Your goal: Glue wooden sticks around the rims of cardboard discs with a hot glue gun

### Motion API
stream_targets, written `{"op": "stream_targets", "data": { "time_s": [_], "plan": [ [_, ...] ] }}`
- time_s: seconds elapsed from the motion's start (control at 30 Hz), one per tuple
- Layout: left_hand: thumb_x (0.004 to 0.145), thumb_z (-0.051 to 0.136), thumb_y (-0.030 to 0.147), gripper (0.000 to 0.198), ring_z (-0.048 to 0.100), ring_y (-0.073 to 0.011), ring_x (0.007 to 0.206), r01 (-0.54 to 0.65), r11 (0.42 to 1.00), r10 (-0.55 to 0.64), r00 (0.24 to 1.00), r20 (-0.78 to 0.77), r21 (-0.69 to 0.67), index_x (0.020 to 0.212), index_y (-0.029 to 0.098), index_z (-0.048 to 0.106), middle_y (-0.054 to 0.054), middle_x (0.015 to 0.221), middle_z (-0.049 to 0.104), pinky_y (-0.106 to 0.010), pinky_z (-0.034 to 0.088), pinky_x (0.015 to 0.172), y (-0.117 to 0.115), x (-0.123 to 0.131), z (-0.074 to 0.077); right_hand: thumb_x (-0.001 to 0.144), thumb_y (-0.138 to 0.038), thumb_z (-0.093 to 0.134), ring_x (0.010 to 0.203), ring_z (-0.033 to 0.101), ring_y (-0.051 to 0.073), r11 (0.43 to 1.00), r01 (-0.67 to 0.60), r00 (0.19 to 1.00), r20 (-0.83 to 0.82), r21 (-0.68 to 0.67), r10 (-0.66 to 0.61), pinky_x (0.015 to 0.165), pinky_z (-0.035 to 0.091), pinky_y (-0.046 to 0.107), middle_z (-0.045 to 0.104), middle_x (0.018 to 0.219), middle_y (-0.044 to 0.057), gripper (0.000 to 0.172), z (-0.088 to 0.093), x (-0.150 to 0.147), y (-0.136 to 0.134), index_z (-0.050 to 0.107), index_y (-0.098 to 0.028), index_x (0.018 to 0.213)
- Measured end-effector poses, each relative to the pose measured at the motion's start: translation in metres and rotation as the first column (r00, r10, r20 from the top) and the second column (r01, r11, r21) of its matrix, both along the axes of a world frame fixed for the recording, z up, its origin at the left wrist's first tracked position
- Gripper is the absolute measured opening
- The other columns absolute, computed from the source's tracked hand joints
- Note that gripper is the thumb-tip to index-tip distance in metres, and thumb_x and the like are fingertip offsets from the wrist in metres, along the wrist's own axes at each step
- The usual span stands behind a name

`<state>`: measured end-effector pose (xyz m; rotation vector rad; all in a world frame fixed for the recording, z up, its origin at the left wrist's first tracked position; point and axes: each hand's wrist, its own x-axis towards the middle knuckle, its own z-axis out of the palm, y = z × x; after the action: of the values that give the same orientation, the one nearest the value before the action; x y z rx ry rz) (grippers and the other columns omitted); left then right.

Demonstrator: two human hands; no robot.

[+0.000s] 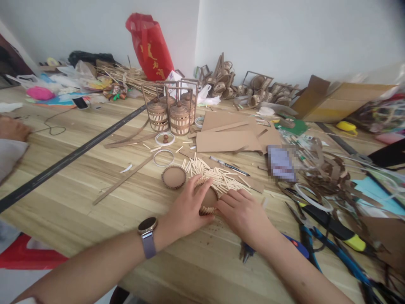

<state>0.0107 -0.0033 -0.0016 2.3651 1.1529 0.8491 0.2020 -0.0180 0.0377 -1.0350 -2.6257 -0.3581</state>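
A small round basket (207, 210) with a brown cardboard base and a ring of short pale sticks rests on the wooden table. My left hand (186, 207) curves round its left side, thumb at the near wall and fingers over the far rim. At its right edge, the fingers of my right hand (243, 213) are bent and pressed together against the rim; any small piece between them is hidden. Just beyond lies a heap of short wooden sticks (221, 177). To the left sits a shallow round cardboard tray (174, 177) with a dark rim.
Lidded stick baskets (180, 118) with tall handles stand behind white rings (163, 157) and cardboard sheets (228, 141). A pen (229, 166) lies past the sticks. Blue-handled pliers (335, 253) and a glue gun (248, 252) are at right. Another person's hand (14, 128) rests at far left.
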Motion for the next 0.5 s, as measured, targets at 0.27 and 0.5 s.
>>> {"op": "stream_targets", "data": {
  "time_s": [0.27, 0.5],
  "plan": [
    [0.068, 0.082, 0.022, 0.1, 0.032, -0.0356, 0.137, -0.03, 0.999, 0.03, 1.0, -0.002, -0.011, 0.147, 0.027, 0.021, -0.017, 0.146, 0.027, -0.054, 0.037, 0.108, -0.001, 0.003, 0.0, 0.088, -0.013, 0.058, 0.067, 0.049, 0.018, 1.0, -0.005, 1.0, 0.005, 0.029, 0.005, 0.064, 0.03, 0.032, 0.06, 0.066, 0.001, 0.022, -0.003, -0.003, 0.0, 0.058, -0.02, 0.067],
    [0.071, 0.079, 0.022, 0.097, 0.029, -0.0369, 0.139, -0.076, 0.997, 0.076, 0.997, -0.006, -0.032, 0.147, 0.03, 0.018, -0.015, 0.148, 0.019, -0.055, 0.038, 0.108, -0.003, 0.003, 0.003, 0.09, -0.028, 0.062, 0.079, 0.061, 0.021, 0.991, 0.095, 0.995, -0.023, -0.091, -0.097, 0.07, 0.041, 0.035, 0.068, 0.084, 0.006, 0.009, 0.029, 0.018, -0.008, 0.066, -0.02, 0.092]
  ]
}}
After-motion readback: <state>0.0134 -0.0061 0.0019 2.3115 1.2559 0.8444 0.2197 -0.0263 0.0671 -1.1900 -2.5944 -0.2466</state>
